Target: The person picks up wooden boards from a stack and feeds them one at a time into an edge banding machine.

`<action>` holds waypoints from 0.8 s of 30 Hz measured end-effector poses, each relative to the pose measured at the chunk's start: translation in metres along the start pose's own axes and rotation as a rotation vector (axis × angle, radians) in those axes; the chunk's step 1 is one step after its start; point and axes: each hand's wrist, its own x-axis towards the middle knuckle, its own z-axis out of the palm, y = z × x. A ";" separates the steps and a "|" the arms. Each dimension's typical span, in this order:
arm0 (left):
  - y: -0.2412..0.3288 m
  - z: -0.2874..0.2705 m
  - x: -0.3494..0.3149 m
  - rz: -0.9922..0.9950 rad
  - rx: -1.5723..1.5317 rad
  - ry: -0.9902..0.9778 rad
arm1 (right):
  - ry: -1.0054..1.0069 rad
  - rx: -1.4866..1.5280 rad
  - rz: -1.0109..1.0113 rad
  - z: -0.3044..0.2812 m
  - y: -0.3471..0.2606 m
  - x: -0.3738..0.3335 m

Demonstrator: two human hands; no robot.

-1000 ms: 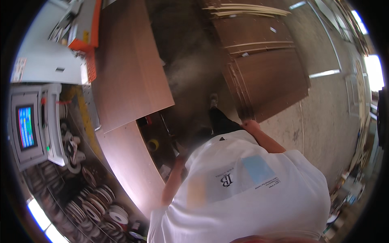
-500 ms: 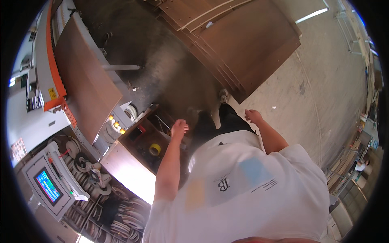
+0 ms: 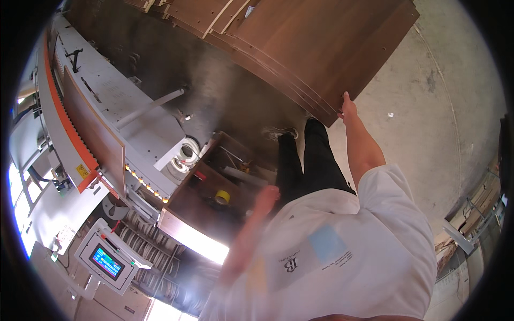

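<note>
So the brown, flat, rectangular boards stacked in stepped layers (image 3: 326,53) sit ahead of me, slightly right, with one corner pointing back at my legs. The layered edge runs from that corner up and left; the far end's out of frame, so I can't swear to the long axis. My right hand (image 3: 348,108) is clearly the nearer one: fingers at the right-side edge, just by the corner, looks like contact, but I can't tell if they've closed on a board. Left hand (image 3: 267,198) is blurry, well apart from the stack, half curled, grip unclear, beside the dark brown open-topped wooden box (image 3: 187,200) holding a round yellow tape roll (image 3: 222,197).
</note>
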 end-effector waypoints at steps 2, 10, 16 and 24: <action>0.038 -0.011 -0.003 -0.276 -0.302 0.004 | 0.003 0.120 -0.016 0.011 0.001 0.022; 0.048 -0.021 0.019 -0.341 -0.496 0.058 | -0.071 0.144 -0.025 -0.004 0.008 0.010; 0.089 -0.019 0.037 -0.283 -0.529 0.016 | -0.158 0.488 -0.027 -0.018 0.022 -0.026; 0.148 -0.037 0.078 -0.246 -0.472 -0.025 | -0.234 0.327 0.064 -0.128 0.093 -0.077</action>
